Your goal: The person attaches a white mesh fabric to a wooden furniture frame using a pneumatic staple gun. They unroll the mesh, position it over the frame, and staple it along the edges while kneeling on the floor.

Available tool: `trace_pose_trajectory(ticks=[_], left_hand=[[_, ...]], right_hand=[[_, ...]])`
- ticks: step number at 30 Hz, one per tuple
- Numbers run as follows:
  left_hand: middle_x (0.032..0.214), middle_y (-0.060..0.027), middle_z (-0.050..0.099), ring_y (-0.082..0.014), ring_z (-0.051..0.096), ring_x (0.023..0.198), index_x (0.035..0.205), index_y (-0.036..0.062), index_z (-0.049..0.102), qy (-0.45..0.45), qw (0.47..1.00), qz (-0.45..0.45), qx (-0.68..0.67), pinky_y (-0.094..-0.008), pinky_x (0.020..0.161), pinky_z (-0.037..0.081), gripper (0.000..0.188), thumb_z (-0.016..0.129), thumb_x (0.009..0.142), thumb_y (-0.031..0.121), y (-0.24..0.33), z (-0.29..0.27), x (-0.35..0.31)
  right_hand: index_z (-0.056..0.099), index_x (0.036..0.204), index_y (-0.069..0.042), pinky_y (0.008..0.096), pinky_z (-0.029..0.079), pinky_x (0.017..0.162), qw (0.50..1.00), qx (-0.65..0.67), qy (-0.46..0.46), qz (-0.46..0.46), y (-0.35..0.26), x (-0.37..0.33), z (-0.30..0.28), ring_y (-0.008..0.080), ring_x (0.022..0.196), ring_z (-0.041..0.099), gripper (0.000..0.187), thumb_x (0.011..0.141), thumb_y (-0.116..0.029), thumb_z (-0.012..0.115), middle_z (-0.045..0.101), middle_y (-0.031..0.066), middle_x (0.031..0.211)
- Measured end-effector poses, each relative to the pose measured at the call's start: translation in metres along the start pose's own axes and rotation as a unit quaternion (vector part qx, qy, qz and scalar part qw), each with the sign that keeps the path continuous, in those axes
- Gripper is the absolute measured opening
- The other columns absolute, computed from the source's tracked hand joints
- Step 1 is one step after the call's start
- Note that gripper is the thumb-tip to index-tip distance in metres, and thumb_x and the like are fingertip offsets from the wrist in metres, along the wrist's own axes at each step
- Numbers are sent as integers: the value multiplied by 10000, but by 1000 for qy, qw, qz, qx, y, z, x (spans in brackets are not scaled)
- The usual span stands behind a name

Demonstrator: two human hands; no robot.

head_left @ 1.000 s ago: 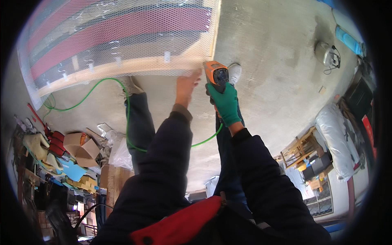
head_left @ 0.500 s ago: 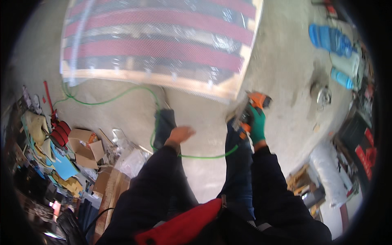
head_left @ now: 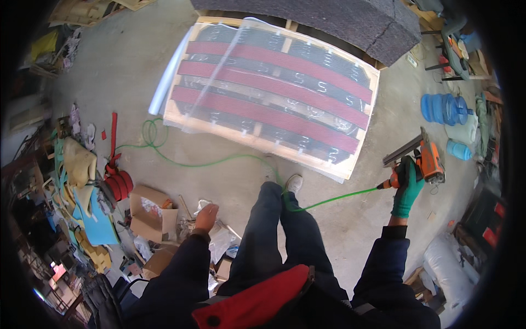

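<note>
An orange-and-black nail gun [head_left: 431,159] with a long dark magazine is in my right hand [head_left: 408,189], which wears a green glove and is closed round its grip. A green air hose [head_left: 345,195] runs from the tool's handle across my legs and along the floor to the left. My bare left hand [head_left: 206,217] hangs over the left side with its fingers loosely out, holding nothing. Ahead on the floor lies a wooden frame [head_left: 219,130] with dark red straps [head_left: 274,81] across it, covered by clear ribbed plastic sheeting. Neither hand touches the frame.
A dark felt-covered block [head_left: 350,27] stands behind the frame. At right are blue water bottles [head_left: 438,108], a chair [head_left: 455,49] and a wrapped white bundle [head_left: 449,260]. An open cardboard box [head_left: 148,219], red strap rolls [head_left: 118,183] and scraps crowd the left.
My right hand has swung outward to the right with the nail gun, away from my leg. My left hand has moved left. The view has shifted, showing the whole frame and the block behind it.
</note>
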State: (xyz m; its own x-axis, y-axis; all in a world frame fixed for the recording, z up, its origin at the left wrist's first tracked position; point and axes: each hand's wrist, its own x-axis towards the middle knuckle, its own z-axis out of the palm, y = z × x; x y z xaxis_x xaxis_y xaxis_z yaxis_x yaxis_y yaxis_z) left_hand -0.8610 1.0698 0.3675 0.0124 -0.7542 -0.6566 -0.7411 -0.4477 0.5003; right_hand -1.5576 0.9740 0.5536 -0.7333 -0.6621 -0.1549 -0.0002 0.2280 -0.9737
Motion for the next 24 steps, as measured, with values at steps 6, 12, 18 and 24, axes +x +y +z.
trace_pose_trajectory(ticks=[6,12,18,24], left_hand=[[1070,-114,766,-204,747,963,1215,-4,713,-83,976,-184,-77,-364,811,622,330,661,1067,287,-105,-74,-136],[1038,-142,770,-240,753,974,1178,-10,722,-107,934,-259,-220,-357,820,592,342,685,1001,280,-175,-141,-177],[1036,-121,760,-223,749,914,1119,7,743,-166,905,-274,-281,-391,785,602,311,679,988,282,-273,-236,-97],[1020,-119,784,-297,750,891,1070,99,756,-58,981,75,169,-434,841,583,190,662,965,228,-320,-423,68]], right_hand=[[740,1111,-6,274,458,631,964,-212,-136,-90,-24,-34,38,83,696,580,204,987,-167,761,678,4,868],[748,1031,46,312,481,626,942,-283,-156,91,-4,-123,42,96,672,570,286,949,-222,805,692,15,775],[748,1009,6,311,485,625,949,-309,-25,60,36,-253,79,108,663,595,239,924,-211,804,701,4,796],[716,989,-35,313,479,564,945,-259,20,200,51,-369,177,122,610,615,188,880,-172,785,681,21,744]])
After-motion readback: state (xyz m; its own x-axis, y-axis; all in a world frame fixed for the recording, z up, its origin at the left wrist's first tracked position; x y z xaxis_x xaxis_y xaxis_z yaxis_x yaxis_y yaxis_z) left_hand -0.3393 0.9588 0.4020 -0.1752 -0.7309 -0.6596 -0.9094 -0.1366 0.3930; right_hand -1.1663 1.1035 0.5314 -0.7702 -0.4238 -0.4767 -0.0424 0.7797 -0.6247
